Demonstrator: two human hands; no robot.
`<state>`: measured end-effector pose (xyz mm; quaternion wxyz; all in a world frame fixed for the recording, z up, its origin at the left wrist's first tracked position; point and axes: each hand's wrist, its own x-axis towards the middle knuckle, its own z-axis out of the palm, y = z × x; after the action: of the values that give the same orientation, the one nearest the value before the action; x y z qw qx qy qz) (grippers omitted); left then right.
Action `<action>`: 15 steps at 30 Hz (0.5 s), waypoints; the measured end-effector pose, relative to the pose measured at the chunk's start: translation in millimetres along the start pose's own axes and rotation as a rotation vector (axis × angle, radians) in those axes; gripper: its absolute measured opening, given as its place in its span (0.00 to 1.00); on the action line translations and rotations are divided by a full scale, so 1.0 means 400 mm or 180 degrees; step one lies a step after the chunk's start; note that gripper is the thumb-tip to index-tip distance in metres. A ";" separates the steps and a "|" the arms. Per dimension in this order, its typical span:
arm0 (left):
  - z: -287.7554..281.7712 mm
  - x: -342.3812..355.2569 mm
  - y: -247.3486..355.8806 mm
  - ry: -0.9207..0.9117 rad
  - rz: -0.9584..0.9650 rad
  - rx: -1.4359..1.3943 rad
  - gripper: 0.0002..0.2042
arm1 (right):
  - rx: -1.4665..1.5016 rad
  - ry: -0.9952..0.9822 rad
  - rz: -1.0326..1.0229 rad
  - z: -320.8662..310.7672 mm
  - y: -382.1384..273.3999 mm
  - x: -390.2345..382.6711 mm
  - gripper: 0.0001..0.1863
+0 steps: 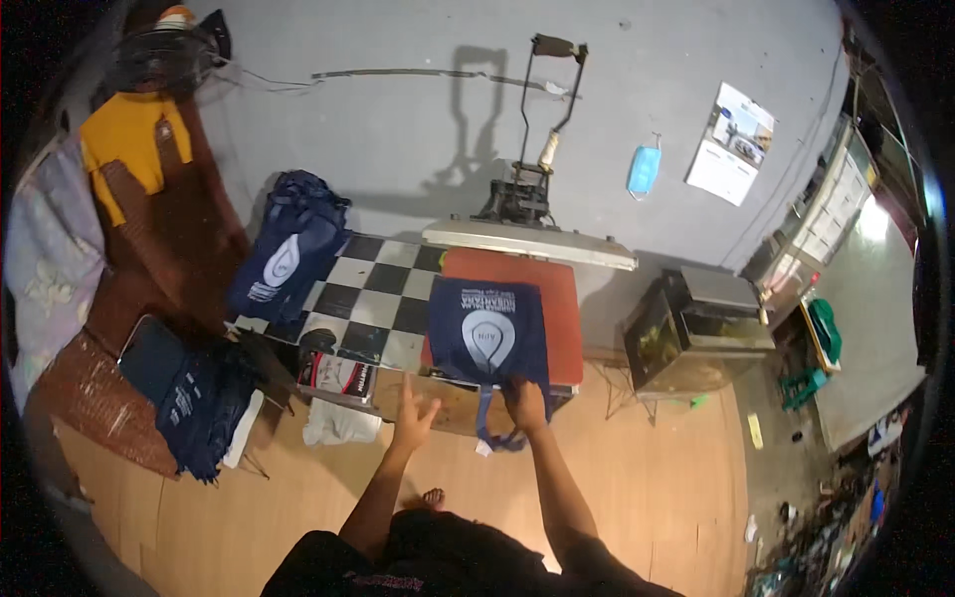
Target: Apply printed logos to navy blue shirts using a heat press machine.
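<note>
A navy tote bag (pixel 484 333) with a white drop-shaped print lies on the orange-red pad (pixel 563 323) of a heat press. Its straps hang over the near edge. My right hand (pixel 526 403) is closed on the bag's near edge, by the straps. To the left, my left hand (pixel 413 418) is empty, its fingers apart, close to the front edge of the checkered table. The press's upper plate (pixel 527 244) is raised behind the bag, its long lever handle (pixel 557 48) standing upright against the wall.
A pile of navy bags (pixel 284 249) rests on the checkered tabletop (pixel 368 284). More bags (pixel 199 413) lie lower left. A red and black box (pixel 338 374) and white cloth (pixel 341 423) are below the table edge. A glass tank (pixel 696 333) stands right.
</note>
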<state>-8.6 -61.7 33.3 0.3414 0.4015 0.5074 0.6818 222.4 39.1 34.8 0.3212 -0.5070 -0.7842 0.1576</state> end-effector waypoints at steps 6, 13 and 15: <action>-0.113 -0.310 -0.074 -0.1567 -0.0980 0.1976 0.45 | 0.0684 -0.0707 -0.0358 -0.015 -0.103 -0.089 0.13; -0.310 -0.559 -0.096 -0.1175 -0.0997 0.0431 0.41 | 0.2733 -0.1567 0.0172 0.192 -0.535 -0.212 0.16; -0.370 -0.532 -0.033 -0.0886 -0.0492 0.0810 0.36 | 0.3566 -0.2655 0.1378 0.233 -0.664 -0.234 0.17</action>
<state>-45.5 -306.0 -46.2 0.4061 0.4916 0.5667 0.5219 2.4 -153.2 85.4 0.1686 -0.3081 -0.5252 0.7751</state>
